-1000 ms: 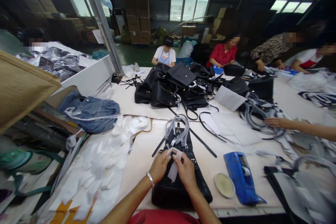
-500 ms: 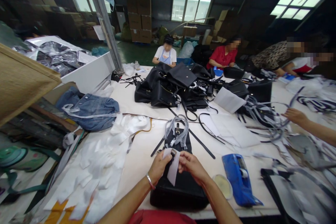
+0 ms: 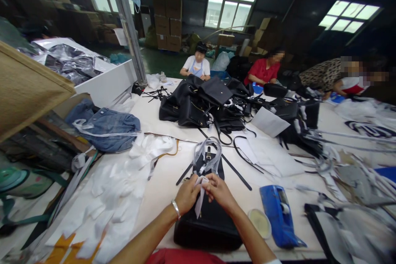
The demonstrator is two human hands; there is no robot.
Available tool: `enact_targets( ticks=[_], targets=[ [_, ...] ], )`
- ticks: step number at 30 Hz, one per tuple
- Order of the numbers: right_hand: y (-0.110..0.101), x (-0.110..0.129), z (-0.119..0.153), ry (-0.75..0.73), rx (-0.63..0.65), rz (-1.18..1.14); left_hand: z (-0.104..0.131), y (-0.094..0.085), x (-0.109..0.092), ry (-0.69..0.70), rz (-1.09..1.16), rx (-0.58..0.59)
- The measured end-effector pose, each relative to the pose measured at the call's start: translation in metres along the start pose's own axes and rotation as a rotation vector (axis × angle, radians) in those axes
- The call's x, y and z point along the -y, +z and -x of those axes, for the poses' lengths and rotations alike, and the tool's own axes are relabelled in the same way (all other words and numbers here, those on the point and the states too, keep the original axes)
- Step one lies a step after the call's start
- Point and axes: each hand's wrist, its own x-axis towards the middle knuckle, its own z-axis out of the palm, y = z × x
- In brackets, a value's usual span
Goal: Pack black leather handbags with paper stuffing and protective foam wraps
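Observation:
Directly in front of me lies a black bag (image 3: 207, 229), its handles (image 3: 213, 148) wrapped in greyish clear plastic and a small gold buckle (image 3: 209, 156) on its far part. Above the bag, my left hand (image 3: 186, 194) pinches a small white sheet (image 3: 200, 206), which could be paper or thin foam. My right hand (image 3: 220, 192) is closed on the same sheet's upper right edge, thumb and fingers together. The sheet is folded and hangs in a narrow point between the hands. Whatever lies inside the fold is hidden by the fingers.
A blue tape dispenser (image 3: 280, 216) and a round shallow dish (image 3: 260, 222) stand at right. White pieces (image 3: 114, 198) spread at left, near a denim bag (image 3: 108, 126). Black bags (image 3: 198, 101) are piled ahead; co-workers sit beyond.
My right hand has moved left and up against the sheet, which is now folded narrower. The buckle seen on it before is covered. A co-worker's arm at right has left the view.

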Motion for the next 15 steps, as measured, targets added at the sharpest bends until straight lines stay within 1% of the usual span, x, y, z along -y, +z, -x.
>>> enact_targets(
  ticks=[1,3,7,10,11,13,15],
  targets=[
    [0.0,-0.001,0.002,-0.013,-0.044,0.028,0.0,0.001,-0.002,0.0,0.005,-0.005],
    [0.001,-0.001,0.006,-0.03,-0.129,0.088,0.001,0.003,-0.006,-0.011,0.082,0.0],
    [0.003,0.0,0.015,-0.063,-0.246,0.164,0.009,0.012,-0.012,-0.075,0.361,0.051],
    [0.007,0.0,0.019,-0.08,-0.34,0.249,0.014,0.02,-0.011,-0.108,0.511,0.097],
    [0.01,-0.001,0.021,-0.09,-0.379,0.317,0.015,0.023,-0.009,-0.116,0.541,0.089],
    [0.013,0.0,0.022,-0.119,-0.449,0.478,0.014,0.027,-0.005,-0.138,0.572,0.032],
    [0.015,0.001,0.023,-0.134,-0.459,0.572,0.011,0.029,-0.001,-0.162,0.56,-0.031]
  ],
)
